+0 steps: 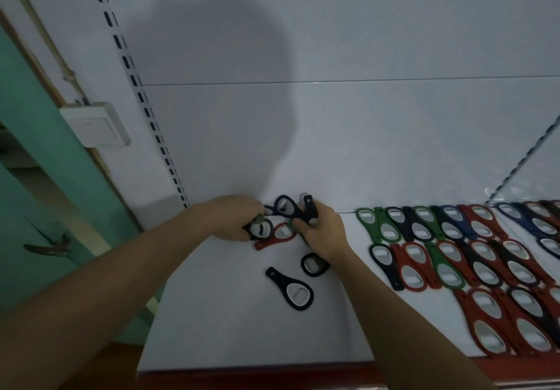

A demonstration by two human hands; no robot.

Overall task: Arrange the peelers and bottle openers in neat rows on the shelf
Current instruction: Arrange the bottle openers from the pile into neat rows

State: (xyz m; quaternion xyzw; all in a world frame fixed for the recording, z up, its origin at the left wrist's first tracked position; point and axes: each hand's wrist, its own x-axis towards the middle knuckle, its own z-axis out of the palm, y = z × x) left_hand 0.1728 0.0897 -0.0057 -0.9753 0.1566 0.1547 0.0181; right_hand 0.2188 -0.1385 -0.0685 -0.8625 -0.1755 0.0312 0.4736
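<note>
A red bottle opener (277, 235) lies flat on the white shelf (212, 314). Just left of it, the left hand (236, 221) curls round a black opener (261, 228). Just right of it, the right hand (325, 233) grips a bunch of dark openers (288, 208). In front of it lies a loose black opener (291, 289), with a second one (315, 264) partly under the right wrist. Well to its right, neat rows of openers (454, 253) lie side by side.
</note>
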